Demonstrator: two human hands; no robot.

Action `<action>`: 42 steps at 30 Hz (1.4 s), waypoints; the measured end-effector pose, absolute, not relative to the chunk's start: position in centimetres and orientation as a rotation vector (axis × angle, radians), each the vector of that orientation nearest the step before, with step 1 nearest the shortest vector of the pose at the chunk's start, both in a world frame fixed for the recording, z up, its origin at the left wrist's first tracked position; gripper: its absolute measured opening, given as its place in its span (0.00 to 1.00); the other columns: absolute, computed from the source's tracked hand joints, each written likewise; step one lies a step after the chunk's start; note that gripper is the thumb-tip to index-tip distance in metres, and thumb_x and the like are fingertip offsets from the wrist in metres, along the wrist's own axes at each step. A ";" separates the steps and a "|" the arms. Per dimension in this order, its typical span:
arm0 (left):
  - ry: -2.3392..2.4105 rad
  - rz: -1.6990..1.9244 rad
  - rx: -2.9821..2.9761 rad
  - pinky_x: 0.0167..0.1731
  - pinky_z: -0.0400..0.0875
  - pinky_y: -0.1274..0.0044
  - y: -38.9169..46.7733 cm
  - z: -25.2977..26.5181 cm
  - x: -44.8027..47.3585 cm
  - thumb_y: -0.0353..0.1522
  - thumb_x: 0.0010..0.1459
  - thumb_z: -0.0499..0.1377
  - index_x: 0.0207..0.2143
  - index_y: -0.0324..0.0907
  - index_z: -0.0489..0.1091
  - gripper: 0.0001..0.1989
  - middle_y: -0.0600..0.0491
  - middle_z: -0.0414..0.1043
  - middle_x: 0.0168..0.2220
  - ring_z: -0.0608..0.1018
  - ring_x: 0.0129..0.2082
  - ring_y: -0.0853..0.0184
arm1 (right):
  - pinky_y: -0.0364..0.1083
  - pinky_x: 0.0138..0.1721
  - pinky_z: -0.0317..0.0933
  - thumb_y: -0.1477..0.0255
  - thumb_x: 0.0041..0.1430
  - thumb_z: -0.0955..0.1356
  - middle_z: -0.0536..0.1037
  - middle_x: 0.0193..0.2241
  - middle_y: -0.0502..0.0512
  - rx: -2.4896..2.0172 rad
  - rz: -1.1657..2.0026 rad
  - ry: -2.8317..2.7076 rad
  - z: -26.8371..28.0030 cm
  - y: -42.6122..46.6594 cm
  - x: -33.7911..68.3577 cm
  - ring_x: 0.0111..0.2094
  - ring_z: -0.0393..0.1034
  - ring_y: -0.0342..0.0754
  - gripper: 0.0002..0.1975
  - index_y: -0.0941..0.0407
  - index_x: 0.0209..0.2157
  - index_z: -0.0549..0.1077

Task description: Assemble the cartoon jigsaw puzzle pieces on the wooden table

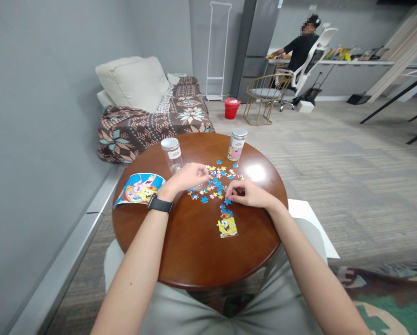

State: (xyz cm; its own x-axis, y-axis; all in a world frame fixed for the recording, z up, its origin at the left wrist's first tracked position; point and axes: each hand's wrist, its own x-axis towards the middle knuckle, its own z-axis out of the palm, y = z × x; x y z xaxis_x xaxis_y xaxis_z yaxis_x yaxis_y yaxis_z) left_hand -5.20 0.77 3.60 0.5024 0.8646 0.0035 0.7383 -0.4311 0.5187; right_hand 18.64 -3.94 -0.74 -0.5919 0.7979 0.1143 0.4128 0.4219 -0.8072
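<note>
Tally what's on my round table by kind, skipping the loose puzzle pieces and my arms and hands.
Cylindrical jars: 2, one at the left and one at the right
Picture sheet: 1
Joined puzzle section: 1
Total: 4

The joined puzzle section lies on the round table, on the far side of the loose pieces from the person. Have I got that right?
Not quite: the side is wrong. The head view shows the joined section on the near side of the loose pieces, toward the person. It does lie on the round table.
</note>
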 end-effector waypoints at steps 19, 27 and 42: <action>0.719 -0.049 2.256 0.21 0.52 0.80 -0.4 2.1 -2.7 0.42 0.46 0.65 0.24 0.38 0.73 0.14 0.60 0.64 0.18 0.63 0.19 0.76 | 0.43 0.37 0.64 0.72 0.55 0.68 0.79 0.32 0.54 -0.895 1.032 -2.360 0.0 -4.3 18.6 0.33 0.72 0.45 0.05 0.58 0.32 0.76; 0.742 -0.074 2.324 0.21 0.52 0.79 -0.4 1.8 -2.5 0.43 0.47 0.65 0.25 0.40 0.74 0.15 0.60 0.65 0.18 0.64 0.19 0.75 | 0.43 0.36 0.64 0.72 0.55 0.68 0.78 0.32 0.54 -0.895 1.012 -2.385 -0.1 -4.3 18.6 0.33 0.71 0.44 0.05 0.58 0.33 0.75; 0.748 -0.046 2.328 0.21 0.51 0.79 -0.2 1.4 -2.6 0.44 0.46 0.65 0.24 0.39 0.73 0.16 0.60 0.64 0.18 0.63 0.19 0.75 | 0.42 0.34 0.62 0.71 0.54 0.70 0.73 0.28 0.51 -0.901 0.972 -2.445 -0.3 -4.2 18.5 0.30 0.67 0.42 0.05 0.58 0.31 0.74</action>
State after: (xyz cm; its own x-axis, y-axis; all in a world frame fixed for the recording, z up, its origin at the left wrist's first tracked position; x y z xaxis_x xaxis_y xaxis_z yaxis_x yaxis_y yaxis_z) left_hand -2.57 -0.17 1.42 0.8342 0.5023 -0.2277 0.5265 -0.6023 0.6000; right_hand 18.51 -4.16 -0.32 -0.7325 0.6746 0.0909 0.4280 0.5603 -0.7092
